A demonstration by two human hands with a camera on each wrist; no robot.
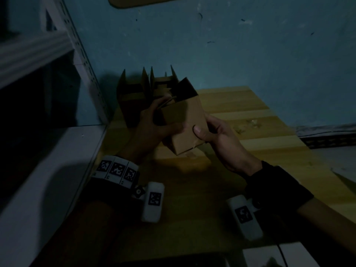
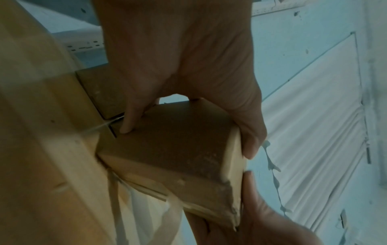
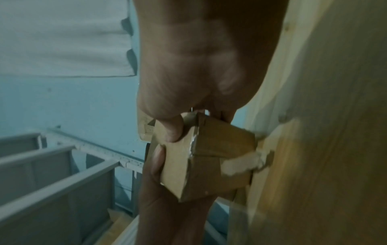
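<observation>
A small brown cardboard box (image 1: 187,120) (image 2: 178,145) (image 3: 209,162) hangs tilted above the wooden table (image 1: 260,120), its open top turned away from me with one flap standing up. My left hand (image 1: 154,124) (image 2: 184,69) grips its left side, fingers reaching over the top edge and thumb across the near face. My right hand (image 1: 217,133) (image 3: 188,82) holds the right side, thumb pressed flat on the near face. A bottom corner of the box is torn. Behind it on the table stand two open cardboard boxes (image 1: 134,93) with upright flaps.
A grey metal shelf rack (image 1: 48,112) (image 3: 52,174) runs along the left, close to the table's edge. A teal wall (image 1: 231,45) backs the table. A white object (image 1: 269,255) lies at the near right corner. The scene is dim.
</observation>
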